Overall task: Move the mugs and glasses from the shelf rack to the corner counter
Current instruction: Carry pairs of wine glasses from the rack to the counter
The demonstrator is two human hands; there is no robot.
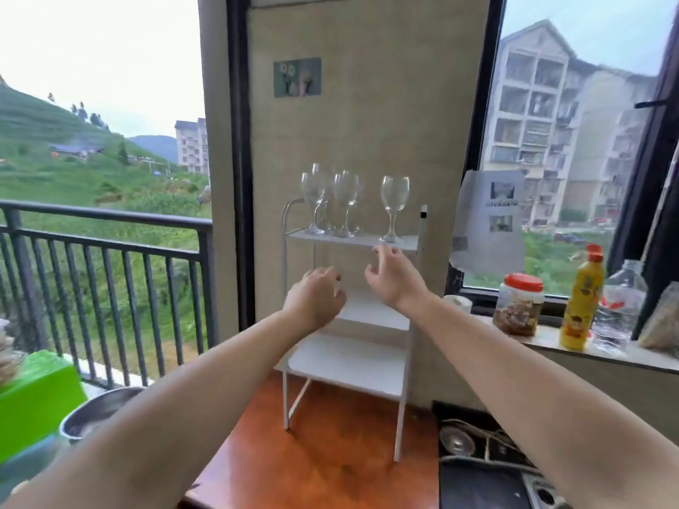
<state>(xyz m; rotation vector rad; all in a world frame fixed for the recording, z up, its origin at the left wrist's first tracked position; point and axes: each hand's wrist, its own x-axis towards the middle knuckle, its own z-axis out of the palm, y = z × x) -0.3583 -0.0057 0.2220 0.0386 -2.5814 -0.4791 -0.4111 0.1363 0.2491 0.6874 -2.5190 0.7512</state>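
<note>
Corner of a tiled wall between two big windows, w/ a white shelf rack (352,240) standing on a reddish wood table (330,453), near its back edge. All the stemware is on the rack's top shelf: a tight cluster of wine glasses (332,200) toward the left end, maybe 4-5, hard to count since they overlap, and one lone wine glass (394,207) toward the right end, apart from the rest. No mugs visible; lower shelves look bare.

Both my hands are up in front of the rack, below the top shelf, holding nothing. Left hand (318,299) has fingers loosely curled, empty. Right hand (393,277) is spread, fingers (384,253) just under the front edge of the top shelf, right beneath the lone glass.

Step in hand, I reckon: reach up & take the first glass, prob the lone one w/ my right. To do it well: go for the stem or low on the bowl, pinch firm but not hard, lift straight up to clear the shelf before pulling back. Left should pick the frontmost of the cluster so I don't knock its neighbours

Every glass stands upright, long axis vertical, mouth up, foot flat on the shelf. Keep them that way while carrying
</note>
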